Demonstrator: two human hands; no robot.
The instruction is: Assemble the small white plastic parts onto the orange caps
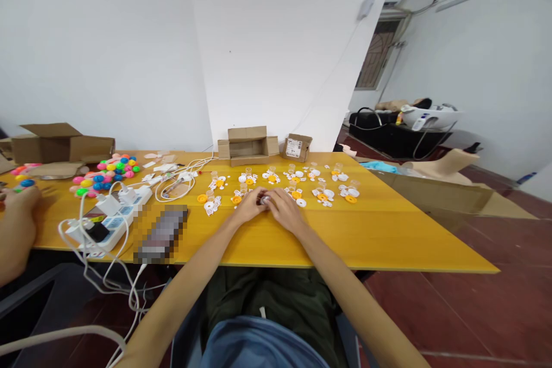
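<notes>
My left hand (249, 207) and my right hand (282, 208) meet at the middle of the yellow table (379, 230). Both are closed around a small whitish piece (264, 200) pinched between the fingertips. What the piece is, I cannot make out. Just beyond my hands lie several small white and orange round parts (297, 184) and little clear cups, scattered across the table.
A white power strip (112, 215) with plugs and tangled cables lies at the left. Coloured balls (107, 175) are heaped at the far left beside a cardboard box (60, 144). Two more small boxes (248, 145) stand against the wall. Another person's hand (17, 224) rests at the left edge.
</notes>
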